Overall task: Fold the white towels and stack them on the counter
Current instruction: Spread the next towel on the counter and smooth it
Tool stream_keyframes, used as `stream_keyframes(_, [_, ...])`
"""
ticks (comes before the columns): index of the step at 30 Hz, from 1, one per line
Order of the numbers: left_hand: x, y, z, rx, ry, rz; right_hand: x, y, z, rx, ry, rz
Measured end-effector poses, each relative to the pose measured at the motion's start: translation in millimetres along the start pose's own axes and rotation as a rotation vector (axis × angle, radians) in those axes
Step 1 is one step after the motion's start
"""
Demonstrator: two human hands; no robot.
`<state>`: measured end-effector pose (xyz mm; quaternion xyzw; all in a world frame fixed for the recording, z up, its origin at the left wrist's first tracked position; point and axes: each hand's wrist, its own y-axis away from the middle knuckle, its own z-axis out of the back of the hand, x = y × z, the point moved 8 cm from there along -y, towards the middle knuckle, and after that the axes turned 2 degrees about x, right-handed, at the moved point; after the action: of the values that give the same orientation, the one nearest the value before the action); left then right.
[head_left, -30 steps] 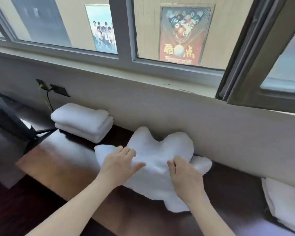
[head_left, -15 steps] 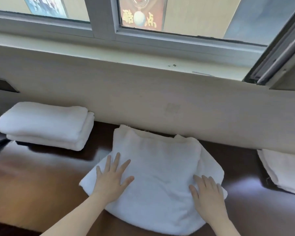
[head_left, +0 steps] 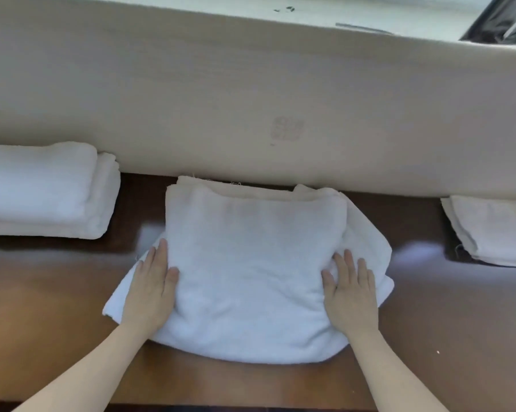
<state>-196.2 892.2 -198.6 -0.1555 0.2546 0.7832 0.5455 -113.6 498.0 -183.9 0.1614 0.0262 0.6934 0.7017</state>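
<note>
A white towel (head_left: 250, 269) lies folded over on the dark wooden counter (head_left: 42, 292), its far edge against the wall. My left hand (head_left: 151, 286) rests flat on the towel's left side, fingers together and pointing away from me. My right hand (head_left: 350, 292) presses flat on its right side, fingers slightly spread. Neither hand grips the cloth. At the left, a stack of two folded white towels (head_left: 42, 188) sits by the wall. More folded white towels (head_left: 494, 230) lie at the right edge of the view.
A beige wall (head_left: 250, 84) rises directly behind the counter, with a window sill (head_left: 369, 16) above it. The counter's front edge (head_left: 250, 407) runs along the bottom of the view.
The bunched towel has been laid down and flattened. Both hands slid outward from its middle to its left and right sides. The view tilted downward and closer.
</note>
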Motion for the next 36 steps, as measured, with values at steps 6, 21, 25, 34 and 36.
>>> stream_keyframes(6, [27, 38, -10, -0.05, -0.183, 0.166, -42, 18, 5, 0.007, 0.025, -0.145])
stream_keyframes(21, [31, 75, 39, -0.151, 0.162, 0.548, -133, 34, 38, -0.029, -0.577, -0.477])
stream_keyframes(25, [21, 68, 46, -0.102, 0.373, 0.64, -119, 31, 56, -0.011, -0.647, -0.407])
stream_keyframes(34, [-11, 50, 59, -0.011, 0.341, 0.567, -80, 31, 136, -0.139, -0.692, -0.165])
stream_keyframes(36, [-12, 52, 73, -0.11, 0.375, 0.53, -89, 41, 177, -0.334, -0.691, -0.126])
